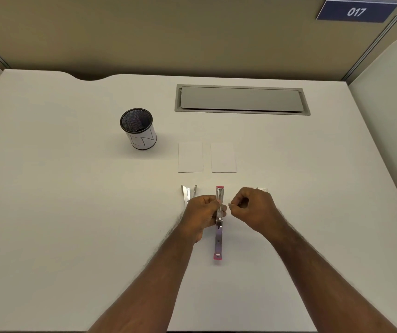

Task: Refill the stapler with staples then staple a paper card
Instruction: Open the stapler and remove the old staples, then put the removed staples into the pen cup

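Observation:
A pink stapler (218,236) lies fully opened flat on the white desk, its staple channel pointing away from me. My left hand (202,212) grips the channel part from the left side. Just right of the channel, my right hand (252,207) pinches a small strip of staples (230,204) between thumb and fingertips. Two white paper cards (190,156) (223,157) lie side by side beyond the stapler. A small staple box (262,189) peeks out behind my right hand.
A metal staple remover or second opened stapler (188,193) lies left of my left hand. A black mesh pen cup (138,128) stands at the left middle. A grey cable hatch (240,99) is set into the desk at the back.

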`<state>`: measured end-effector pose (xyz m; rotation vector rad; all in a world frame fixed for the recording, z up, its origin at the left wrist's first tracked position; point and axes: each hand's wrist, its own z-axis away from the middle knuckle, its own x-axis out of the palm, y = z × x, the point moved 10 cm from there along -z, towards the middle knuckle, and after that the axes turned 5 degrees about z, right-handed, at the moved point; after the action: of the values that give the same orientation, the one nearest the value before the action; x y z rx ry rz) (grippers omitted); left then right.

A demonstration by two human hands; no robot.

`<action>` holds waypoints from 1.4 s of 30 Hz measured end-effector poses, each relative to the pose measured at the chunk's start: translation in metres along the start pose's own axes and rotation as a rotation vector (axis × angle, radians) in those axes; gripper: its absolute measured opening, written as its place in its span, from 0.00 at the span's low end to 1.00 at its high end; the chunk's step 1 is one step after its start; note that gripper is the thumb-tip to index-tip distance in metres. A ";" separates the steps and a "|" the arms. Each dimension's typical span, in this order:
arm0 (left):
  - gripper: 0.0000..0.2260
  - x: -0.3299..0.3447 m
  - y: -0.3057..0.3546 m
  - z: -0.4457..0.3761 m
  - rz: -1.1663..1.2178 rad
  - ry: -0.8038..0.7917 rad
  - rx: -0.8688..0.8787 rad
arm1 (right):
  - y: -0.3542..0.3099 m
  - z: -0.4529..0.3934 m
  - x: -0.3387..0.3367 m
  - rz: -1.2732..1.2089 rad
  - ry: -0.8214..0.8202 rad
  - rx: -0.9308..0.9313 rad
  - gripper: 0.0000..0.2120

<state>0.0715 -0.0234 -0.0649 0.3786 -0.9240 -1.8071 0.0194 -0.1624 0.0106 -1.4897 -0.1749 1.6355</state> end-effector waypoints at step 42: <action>0.15 -0.041 0.090 0.031 -1.074 0.554 0.811 | 0.032 -0.020 0.028 -0.143 0.146 0.024 0.05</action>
<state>0.1273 0.0103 0.0155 2.0869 -1.0894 -1.9171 0.0236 -0.1717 -0.0357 -1.5358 -0.1759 1.4062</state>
